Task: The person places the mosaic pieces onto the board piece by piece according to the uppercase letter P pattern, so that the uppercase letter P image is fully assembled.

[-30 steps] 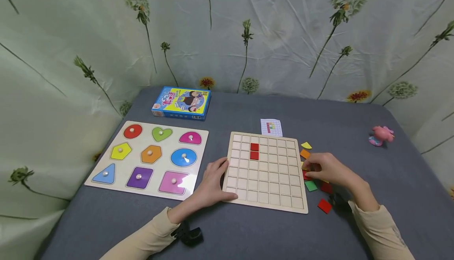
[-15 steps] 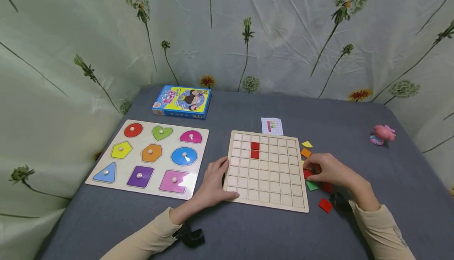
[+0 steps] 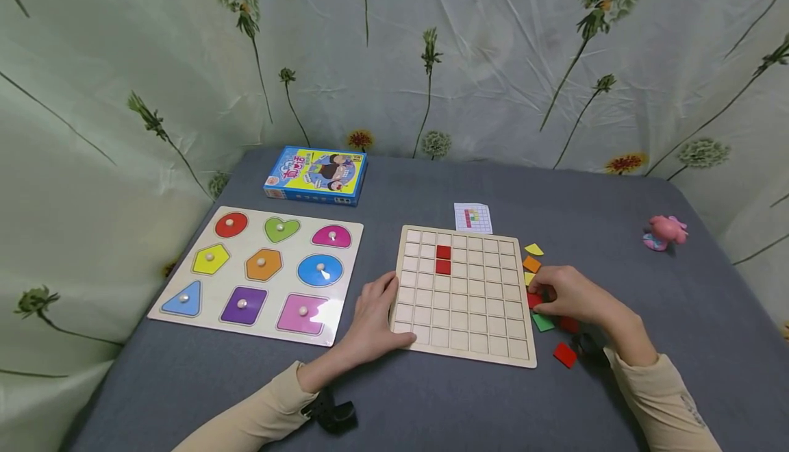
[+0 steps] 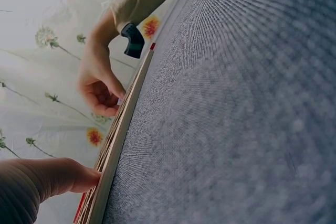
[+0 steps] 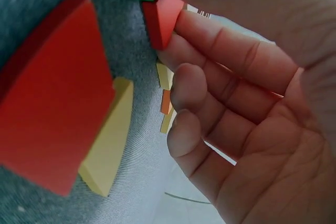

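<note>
A square wooden grid board [image 3: 459, 319] lies in the middle of the table, with two red square tiles [image 3: 443, 267] set one above the other in its cells. My left hand [image 3: 370, 322] rests on its near left corner, fingers along the left edge. In the left wrist view the thumb [image 4: 79, 177] presses on the rim. Right of the board, my right hand [image 3: 576, 294] pinches a red tile [image 5: 164, 19] between thumb and fingertips. A green tile [image 3: 543, 322] lies just in front of those fingertips, and an orange tile [image 3: 532, 264] lies behind them.
A printed pattern card [image 3: 473, 218] lies beyond the board. To the left is a knobbed shape puzzle [image 3: 229, 281], with a blue and yellow box [image 3: 316, 177] behind it. A pink toy figure [image 3: 666, 231] stands at far right. One loose red tile [image 3: 565, 355] lies near the right wrist.
The right fingers have shifted slightly at the red tile, and more of a yellow tile shows beside them. The left hand stays on the board; the whole head view has shifted slightly.
</note>
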### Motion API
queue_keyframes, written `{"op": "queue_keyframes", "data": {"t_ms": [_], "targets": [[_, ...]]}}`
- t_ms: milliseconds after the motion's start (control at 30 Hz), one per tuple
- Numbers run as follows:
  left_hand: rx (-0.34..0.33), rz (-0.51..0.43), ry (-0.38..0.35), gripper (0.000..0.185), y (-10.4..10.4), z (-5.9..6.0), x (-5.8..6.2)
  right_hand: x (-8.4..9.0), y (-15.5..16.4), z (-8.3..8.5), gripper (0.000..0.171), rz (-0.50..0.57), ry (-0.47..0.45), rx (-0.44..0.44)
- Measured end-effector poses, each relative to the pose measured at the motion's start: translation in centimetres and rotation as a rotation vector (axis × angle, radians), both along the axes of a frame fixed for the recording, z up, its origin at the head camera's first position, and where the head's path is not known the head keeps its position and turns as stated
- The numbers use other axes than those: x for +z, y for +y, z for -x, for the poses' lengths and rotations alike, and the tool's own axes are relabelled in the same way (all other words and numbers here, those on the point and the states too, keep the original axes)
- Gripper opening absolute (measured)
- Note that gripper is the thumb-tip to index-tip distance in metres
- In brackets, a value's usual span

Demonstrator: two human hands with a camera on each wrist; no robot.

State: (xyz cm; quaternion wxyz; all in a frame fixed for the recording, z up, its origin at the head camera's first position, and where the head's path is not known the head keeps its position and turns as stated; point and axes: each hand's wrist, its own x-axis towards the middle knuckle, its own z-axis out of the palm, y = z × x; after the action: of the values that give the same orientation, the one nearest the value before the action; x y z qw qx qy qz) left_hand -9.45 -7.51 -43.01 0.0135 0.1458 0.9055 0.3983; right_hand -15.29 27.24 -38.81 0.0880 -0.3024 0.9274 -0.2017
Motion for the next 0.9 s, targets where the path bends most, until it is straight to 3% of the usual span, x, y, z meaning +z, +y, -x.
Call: {"op": "queue_keyframes", "data": {"t_ms": [367,900], "targets": [[0.000,0.014,0.006,0.092,0.0,0.1,-0.2,0.0,0.0,0.0,0.017,-0.020,-0.023,-0.026],[-0.010,-0.003,-0.022,0.092,-0.2,0.1,-0.2,1.3,-1.3,-0.2,0.018,-0.047,0.109,-0.069]]}}
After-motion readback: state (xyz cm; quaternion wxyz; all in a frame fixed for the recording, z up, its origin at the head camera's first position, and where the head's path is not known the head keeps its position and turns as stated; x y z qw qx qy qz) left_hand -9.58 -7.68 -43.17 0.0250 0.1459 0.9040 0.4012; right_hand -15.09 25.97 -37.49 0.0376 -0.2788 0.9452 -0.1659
